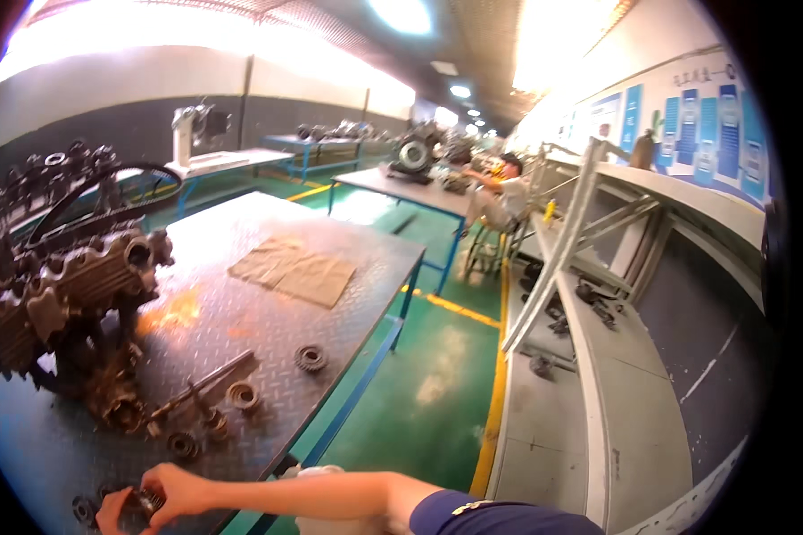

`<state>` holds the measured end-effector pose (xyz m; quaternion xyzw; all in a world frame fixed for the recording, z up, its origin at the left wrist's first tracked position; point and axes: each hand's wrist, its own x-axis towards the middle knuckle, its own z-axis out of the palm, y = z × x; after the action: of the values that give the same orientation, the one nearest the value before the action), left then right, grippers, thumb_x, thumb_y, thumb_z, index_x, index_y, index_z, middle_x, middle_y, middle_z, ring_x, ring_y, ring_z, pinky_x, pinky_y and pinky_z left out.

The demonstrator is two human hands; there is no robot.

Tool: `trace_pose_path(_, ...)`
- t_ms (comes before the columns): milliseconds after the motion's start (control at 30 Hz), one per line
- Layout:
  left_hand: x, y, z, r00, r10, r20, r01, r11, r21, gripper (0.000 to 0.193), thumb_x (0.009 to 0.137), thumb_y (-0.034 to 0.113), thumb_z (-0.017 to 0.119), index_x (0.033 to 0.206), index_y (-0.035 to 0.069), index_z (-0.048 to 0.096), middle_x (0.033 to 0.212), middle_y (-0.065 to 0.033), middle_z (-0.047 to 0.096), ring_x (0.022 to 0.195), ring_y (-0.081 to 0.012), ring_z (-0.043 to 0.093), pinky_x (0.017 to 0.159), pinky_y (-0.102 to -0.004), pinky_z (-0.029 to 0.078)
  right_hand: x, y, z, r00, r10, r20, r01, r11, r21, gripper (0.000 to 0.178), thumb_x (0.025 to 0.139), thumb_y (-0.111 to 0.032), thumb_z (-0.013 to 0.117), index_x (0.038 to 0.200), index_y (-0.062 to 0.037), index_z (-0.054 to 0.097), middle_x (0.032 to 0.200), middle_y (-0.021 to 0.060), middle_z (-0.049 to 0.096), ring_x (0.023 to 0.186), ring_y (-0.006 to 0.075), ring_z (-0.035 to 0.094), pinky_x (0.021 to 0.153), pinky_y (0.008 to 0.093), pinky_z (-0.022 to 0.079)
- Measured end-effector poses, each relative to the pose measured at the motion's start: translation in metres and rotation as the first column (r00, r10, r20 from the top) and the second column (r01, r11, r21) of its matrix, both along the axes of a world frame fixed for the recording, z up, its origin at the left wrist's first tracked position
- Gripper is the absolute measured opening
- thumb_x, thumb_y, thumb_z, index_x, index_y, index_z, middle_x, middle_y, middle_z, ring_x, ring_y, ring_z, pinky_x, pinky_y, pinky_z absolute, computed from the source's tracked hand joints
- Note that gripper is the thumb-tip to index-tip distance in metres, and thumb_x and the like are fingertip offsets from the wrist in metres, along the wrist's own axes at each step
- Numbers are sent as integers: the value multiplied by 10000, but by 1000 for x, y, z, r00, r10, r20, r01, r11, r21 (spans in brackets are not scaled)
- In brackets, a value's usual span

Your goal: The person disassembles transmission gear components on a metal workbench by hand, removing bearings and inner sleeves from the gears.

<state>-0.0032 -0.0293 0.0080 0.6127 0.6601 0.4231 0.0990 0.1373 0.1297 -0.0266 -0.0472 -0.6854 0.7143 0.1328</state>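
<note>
At the lower left edge of the table, my right hand (177, 493) reaches in from the right and closes round a dark toothed gear (148, 502). My left hand (111, 514), mostly cut off by the lower edge, grips the same gear from its left side. Another dark gear (85, 509) lies beside my left hand. Farther up the table are a ring-shaped gear (183, 445), a brownish collar-like gear (243, 395) and a long thin metal shaft (203, 385). One more gear (310, 358) sits apart, near the table's right edge.
A large rusty engine block (71, 294) occupies the left side of the metal table (214, 236). A brown cloth (293, 270) lies flat behind the gears. To the right stands a white metal rack (553, 250). A seated person (501, 196) works at a farther table.
</note>
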Motion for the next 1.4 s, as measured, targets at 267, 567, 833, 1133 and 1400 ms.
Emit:
trace_pose_path(267,-15,-2,-12,979,-29,200,23,999,29,528,840,93,695,1330,10,517,1137,-100,636,989,-244,630,871,-353,494,-25,-6,-6,987,-11,-160,-24,976,-218,333,732,-76,753,984,73,593,763,97,630,571,123,596,520,246,490)
trace_pose_path(567,-64,19,-82,393,183,901,-194,974,-114,474,983,423,437,1212,40,598,1064,-96,662,928,-206,631,735,-341,510,-71,-13,-17,990,-85,-117,53,966,-253,438,765,-100,730,1150,39,575,933,73,643,786,129,599,654,248,501)
trace_pose_path(833,-24,-4,-31,511,235,827,-117,972,-204,375,983,303,476,1155,-6,601,1048,-122,649,907,-240,622,757,-350,513,-45,-30,2,958,-187,-218,217,968,124,525,713,-123,744,1162,78,561,965,153,640,899,185,600,810,322,483)
trace_pose_path(1133,-33,7,-44,528,146,837,-99,989,-111,367,979,288,498,1161,-18,591,1054,-130,640,913,-249,618,766,-352,514,-34,-13,8,944,-244,-223,299,918,260,658,626,-339,888,1137,-9,640,1017,149,685,908,265,660,802,384,525)
trace_pose_path(1400,-46,15,-65,509,51,859,-78,997,-13,364,976,276,516,1166,-27,583,1058,-137,634,917,-257,615,773,-353,515,-33,7,-3,923,-239,-303,346,861,373,652,671,-372,869,1173,-26,637,1067,153,677,942,262,659,823,384,527)
